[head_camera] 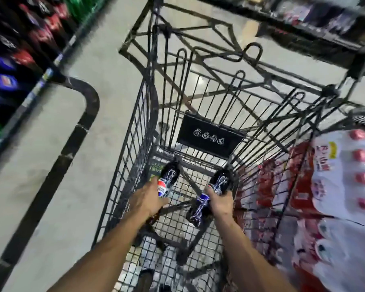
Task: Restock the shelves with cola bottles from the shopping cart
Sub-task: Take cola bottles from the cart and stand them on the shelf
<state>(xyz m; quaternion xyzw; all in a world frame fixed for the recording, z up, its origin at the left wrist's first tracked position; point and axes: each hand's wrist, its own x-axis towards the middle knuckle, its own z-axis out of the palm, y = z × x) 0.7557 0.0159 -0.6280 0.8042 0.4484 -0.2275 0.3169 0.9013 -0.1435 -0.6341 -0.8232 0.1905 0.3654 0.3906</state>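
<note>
Motion blur smears the shelf bottles point(19, 49) at left beyond reading. The white-and-red packs point(335, 197) run off the right edge. The left hand point(148, 201) covers its cola bottle point(167, 180) partly; the right hand point(219, 202) hides part of perhaps two dark bottles point(220, 182).
</note>
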